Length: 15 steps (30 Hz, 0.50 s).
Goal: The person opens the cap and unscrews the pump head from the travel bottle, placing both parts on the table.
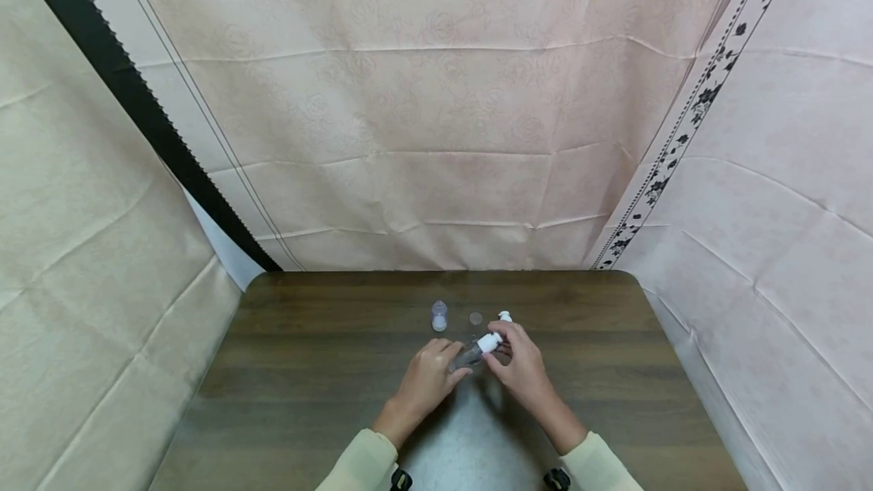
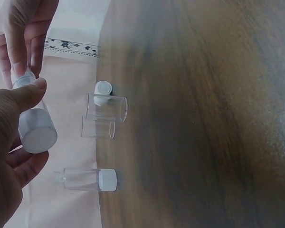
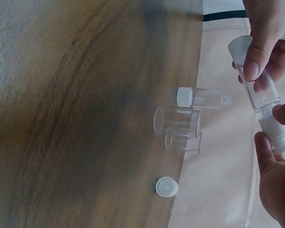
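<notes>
My left hand (image 1: 424, 376) grips a clear cylindrical bottle (image 3: 252, 89) by its body, near the white base (image 2: 39, 135). The bottle is tilted above the table, its neck toward my right hand (image 1: 524, 371). With thumb and fingers, my right hand pinches a white pump top (image 3: 272, 127) at the bottle's neck. Fingers of both hands cover parts of the bottle and top. Beyond the hands, a second clear bottle (image 1: 439, 317) with a white base stands on the table. A separate white pump top (image 1: 505, 316) stands just beyond my right hand.
Two clear open cylinders (image 2: 107, 108), one larger than the other in the wrist views, stand between the second bottle and the loose pump top. All are on a brown wood-grain table (image 1: 327, 324). Pale cloth (image 1: 436, 195) hangs behind its far edge and along the sides.
</notes>
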Each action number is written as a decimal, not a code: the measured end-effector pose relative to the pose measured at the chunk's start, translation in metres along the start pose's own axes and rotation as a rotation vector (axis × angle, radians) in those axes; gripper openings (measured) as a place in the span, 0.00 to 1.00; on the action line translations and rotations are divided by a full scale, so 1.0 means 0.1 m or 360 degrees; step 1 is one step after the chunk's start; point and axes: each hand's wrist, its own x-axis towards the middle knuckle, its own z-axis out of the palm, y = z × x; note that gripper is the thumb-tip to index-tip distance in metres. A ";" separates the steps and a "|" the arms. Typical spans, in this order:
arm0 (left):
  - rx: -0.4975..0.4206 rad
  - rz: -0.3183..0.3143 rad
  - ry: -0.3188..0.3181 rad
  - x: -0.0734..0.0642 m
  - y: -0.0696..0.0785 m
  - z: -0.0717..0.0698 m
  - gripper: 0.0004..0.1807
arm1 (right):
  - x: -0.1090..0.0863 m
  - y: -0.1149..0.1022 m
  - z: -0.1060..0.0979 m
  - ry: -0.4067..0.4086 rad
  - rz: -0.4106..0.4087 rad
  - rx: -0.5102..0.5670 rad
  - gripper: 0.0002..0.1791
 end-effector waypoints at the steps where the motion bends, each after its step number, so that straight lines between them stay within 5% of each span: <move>1: -0.0005 0.0003 0.0008 0.00 -0.01 0.00 0.23 | 0.01 0.00 -0.01 0.0017 -0.0020 0.0012 0.29; 7: -0.0033 0.0018 0.0079 -0.03 -0.06 0.01 0.24 | 0.07 0.06 -0.13 0.0083 -0.0055 -0.0008 0.30; 15: -0.0075 0.0037 0.0162 -0.04 -0.12 0.00 0.24 | 0.12 0.20 -0.22 0.0000 -0.0065 -0.0020 0.30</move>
